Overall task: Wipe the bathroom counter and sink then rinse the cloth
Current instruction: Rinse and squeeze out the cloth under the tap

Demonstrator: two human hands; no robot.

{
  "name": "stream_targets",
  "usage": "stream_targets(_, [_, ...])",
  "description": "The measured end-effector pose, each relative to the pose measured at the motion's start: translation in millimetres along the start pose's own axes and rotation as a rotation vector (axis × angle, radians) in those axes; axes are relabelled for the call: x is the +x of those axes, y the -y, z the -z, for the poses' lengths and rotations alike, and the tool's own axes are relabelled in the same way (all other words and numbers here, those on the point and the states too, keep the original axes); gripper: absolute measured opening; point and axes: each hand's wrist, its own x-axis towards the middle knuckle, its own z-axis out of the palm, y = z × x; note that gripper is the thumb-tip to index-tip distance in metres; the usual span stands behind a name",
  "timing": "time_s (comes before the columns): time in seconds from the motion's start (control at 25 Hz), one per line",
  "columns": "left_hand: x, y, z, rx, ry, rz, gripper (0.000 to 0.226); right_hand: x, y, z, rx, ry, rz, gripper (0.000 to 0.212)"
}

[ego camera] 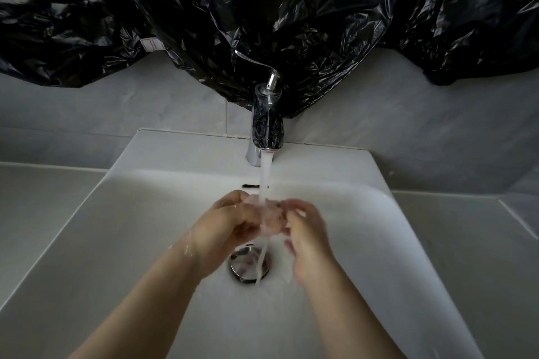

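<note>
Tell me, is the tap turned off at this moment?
No, a stream of water runs from the faucet down onto both hands.

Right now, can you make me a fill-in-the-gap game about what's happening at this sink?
1. Water runs from the ____ onto both hands.
2. The left hand and the right hand squeeze a wet cloth above the round metal ____.
3. The sink is coloured ____.
4. Shiny ____ plastic hangs on the wall behind.

Missing words: tap; drain; white; black.
</note>
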Motion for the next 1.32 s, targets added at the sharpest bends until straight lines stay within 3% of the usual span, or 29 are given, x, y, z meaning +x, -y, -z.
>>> stream_targets(0.08, [-6.7, -3.5, -4.1, -0.103, 0.163, -0.028, 0.02, -8.2, -5.1, -8.2, 0.012, 0.167, -0.225, 0.029])
stream_targets(0.12, [-4.4, -1.2, -5.6, -0.09, 0.087, -0.025, 0.023, -13.3, -2.8, -11.3, 0.06, 0.2, -0.244, 0.032])
stream_targets(0.16, [0.2, 2.1, -5.7, -0.058, -0.077, -0.012, 0.021, -14.4, -3.2, -13.1, 0.027, 0.201, -0.141, 0.03])
stream_targets(0.24, [4.8, 12.2, -5.3, -0.02, -0.363, -0.001, 0.017, -20.7, -6.3, -19.1, -0.313, 0.181, 0.295, 0.014])
stream_targets(0.28, [3.7, 14.4, -8.2, -0.05, -0.392, 0.024, 0.02, -24.1, -9.2, -20.7, -0.466, 0.167, 0.474, 0.005])
stream_targets(0.36, [0.5, 15.5, -17.6, -0.134, -0.335, 0.101, 0.028, -24.3, -15.2, -24.6, -0.548, 0.149, 0.58, 0.011])
stream_targets(0.48, [-2.2, 10.7, -29.2, -0.093, -0.279, 0.131, 0.03, -19.1, -5.7, -26.7, -0.537, 0.108, 0.426, 0.019])
stream_targets(0.6, [1.2, 13.4, -31.2, 0.251, -0.293, 0.013, 0.025, -10.8, -1.7, -25.7, -0.3, 0.023, 0.146, 0.03])
stream_targets(0.68, [-0.1, 15.0, -26.3, 0.261, -0.213, -0.082, 0.022, -10.6, 5.0, -20.2, -0.19, 0.023, 0.011, 0.035])
stream_targets(0.76, [-4.7, 13.0, -22.3, 0.293, -0.095, -0.132, 0.015, -7.2, 12.9, -5.7, -0.155, 0.04, 0.045, 0.029])
stream_targets(0.84, [0.3, 12.2, -16.6, 0.413, -0.25, -0.164, 0.011, -12.0, 22.1, 4.5, 0.004, 0.159, 0.058, 0.009])
stream_targets(0.92, [4.1, 10.5, -15.8, 0.53, -0.43, -0.14, 0.033, -21.9, 22.9, 1.1, 0.004, 0.298, 0.07, 0.016])
stream_targets(1.04, [-0.7, 4.5, -17.9, 0.456, -0.492, -0.098, 0.045, -22.0, 6.8, -11.2, -0.21, 0.219, 0.099, 0.013])
stream_targets(1.12, [-2.9, 5.5, -13.9, 0.559, -0.425, -0.178, 0.029, -22.0, 4.1, -14.7, -0.113, 0.149, -0.066, 0.022])
stream_targets(1.2, [-1.5, 6.9, -10.3, 0.636, -0.375, -0.216, 0.011, -24.4, 6.0, -14.8, 0.014, 0.249, -0.253, 0.035])
stream_targets(1.32, [-0.7, 7.7, -9.2, 0.744, -0.417, -0.269, 0.018, -23.9, 8.4, -11.7, 0.01, 0.195, -0.207, 0.033])
